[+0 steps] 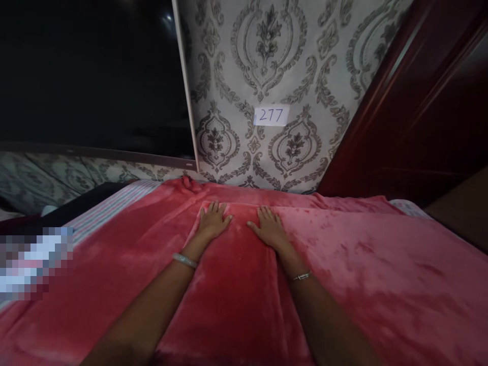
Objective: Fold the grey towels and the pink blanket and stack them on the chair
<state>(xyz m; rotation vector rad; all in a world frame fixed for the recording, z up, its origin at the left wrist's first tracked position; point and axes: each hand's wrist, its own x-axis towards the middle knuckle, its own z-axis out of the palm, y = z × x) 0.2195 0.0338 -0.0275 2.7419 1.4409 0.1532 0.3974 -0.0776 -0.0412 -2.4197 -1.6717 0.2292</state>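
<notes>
A red plush blanket (236, 284) is spread over a surface in front of me, with a folded strip running down its middle. My left hand (214, 220) lies flat on the far left end of that strip, fingers spread. Flat on the strip's far right edge rests my right hand (270, 226), its thumb held out toward the left. Both palms press on the cloth and neither grips it. A pale bangle (185, 260) circles my left wrist, and a thin silver bracelet (302, 276) is on my right.
Striped cloth (114, 203) shows past the blanket's left edge. A large dark screen (95, 76) hangs at the upper left. Patterned wallpaper (267, 46) with a paper label (271, 116) reading 277 stands behind. At the right is a dark red wooden panel (412, 112).
</notes>
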